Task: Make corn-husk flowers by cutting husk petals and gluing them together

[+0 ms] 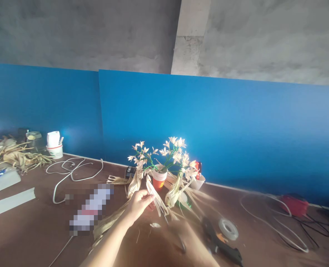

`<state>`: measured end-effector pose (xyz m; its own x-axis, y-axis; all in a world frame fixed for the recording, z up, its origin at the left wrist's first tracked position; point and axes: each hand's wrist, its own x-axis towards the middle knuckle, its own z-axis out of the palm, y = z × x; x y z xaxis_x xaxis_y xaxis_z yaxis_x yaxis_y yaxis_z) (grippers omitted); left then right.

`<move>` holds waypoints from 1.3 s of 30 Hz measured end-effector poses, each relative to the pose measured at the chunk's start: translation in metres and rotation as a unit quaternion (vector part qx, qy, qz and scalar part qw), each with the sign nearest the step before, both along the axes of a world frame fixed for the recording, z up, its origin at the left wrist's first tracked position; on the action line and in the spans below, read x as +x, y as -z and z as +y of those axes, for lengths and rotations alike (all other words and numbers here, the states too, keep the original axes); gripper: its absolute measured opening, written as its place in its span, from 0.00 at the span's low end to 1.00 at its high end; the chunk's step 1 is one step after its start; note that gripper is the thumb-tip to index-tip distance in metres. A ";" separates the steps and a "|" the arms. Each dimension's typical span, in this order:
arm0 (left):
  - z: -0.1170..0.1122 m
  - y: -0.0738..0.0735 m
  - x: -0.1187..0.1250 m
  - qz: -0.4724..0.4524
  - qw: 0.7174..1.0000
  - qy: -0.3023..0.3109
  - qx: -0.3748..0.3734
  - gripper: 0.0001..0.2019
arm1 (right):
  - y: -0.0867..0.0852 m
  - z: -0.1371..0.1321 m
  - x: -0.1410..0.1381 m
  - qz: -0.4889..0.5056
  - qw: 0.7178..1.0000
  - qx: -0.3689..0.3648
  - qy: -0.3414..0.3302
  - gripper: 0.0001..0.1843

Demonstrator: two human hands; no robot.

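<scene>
Reaching forward with a pale husk (155, 193)
The left hand (139, 203) pinches it; its low end points toward the right hand (181, 231), too blurry to tell its grip.

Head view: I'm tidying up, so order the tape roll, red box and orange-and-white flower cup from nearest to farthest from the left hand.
From the left hand, pinching a pale strip:
1. Orange-and-white flower cup: just behind, slightly right.
2. Tape roll: to the right.
3. Red box: far right, near the blue partition.
</scene>
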<state>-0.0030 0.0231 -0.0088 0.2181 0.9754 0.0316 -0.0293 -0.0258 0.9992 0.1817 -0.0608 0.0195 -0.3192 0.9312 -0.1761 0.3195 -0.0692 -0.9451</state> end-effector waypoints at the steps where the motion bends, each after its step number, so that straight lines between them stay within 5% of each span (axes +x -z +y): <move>1: 0.000 -0.001 0.000 -0.001 1.000 0.003 0.000 0.18 | 0.000 0.000 0.000 -0.003 1.000 0.000 -0.002 0.13; 7: -0.001 -0.005 -0.002 0.008 1.000 0.008 0.002 0.17 | -0.002 0.000 0.001 0.017 1.000 -0.017 -0.017 0.15; 16: -0.003 -0.006 -0.002 0.041 0.999 0.011 0.015 0.16 | 0.023 0.005 0.003 0.037 0.999 -0.032 0.004 0.20; 25: -0.002 -0.005 -0.002 0.038 0.998 0.030 0.045 0.19 | -0.001 0.000 0.000 0.002 0.999 0.001 -0.038 0.19; 39: -0.003 -0.006 -0.001 0.077 0.994 0.015 0.072 0.14 | 0.002 0.000 0.003 0.010 0.999 -0.005 -0.052 0.17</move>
